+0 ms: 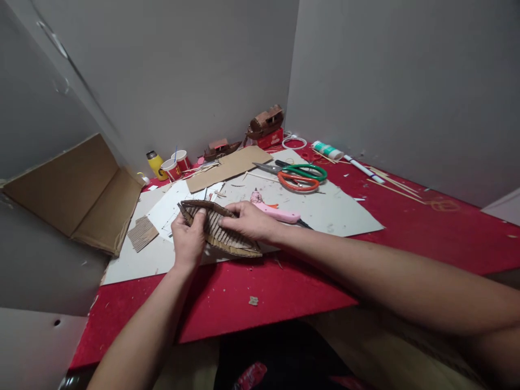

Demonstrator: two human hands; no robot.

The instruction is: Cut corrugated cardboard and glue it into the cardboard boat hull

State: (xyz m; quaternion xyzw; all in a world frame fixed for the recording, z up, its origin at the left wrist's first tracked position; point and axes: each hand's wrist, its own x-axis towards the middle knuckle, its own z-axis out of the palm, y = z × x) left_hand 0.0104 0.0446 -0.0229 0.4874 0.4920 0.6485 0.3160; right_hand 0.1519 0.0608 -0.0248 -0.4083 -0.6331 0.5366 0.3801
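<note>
Both hands hold a small cardboard boat hull (227, 238), pointed at both ends and lined inside with ribbed corrugated card. My left hand (189, 238) grips its left end, the thumb pressed on the inside. On the far rim my right hand (247, 219) is closed, its thumb also resting inside; its other fingers are hidden behind the wall. The hull is tilted so its inside faces me, above the front edge of a grey board (341, 216). Just beyond my right hand lies a pink glue gun (280, 212).
Large scissors (298, 176) with green and orange handles lie on the board near a flat cardboard piece (231, 168). A corrugated scrap (143, 234) is at left, beside a folded cardboard sheet (97, 195). Paper cups (171, 169), a yellow bottle (156, 164) and model boats (266, 123) stand at the back.
</note>
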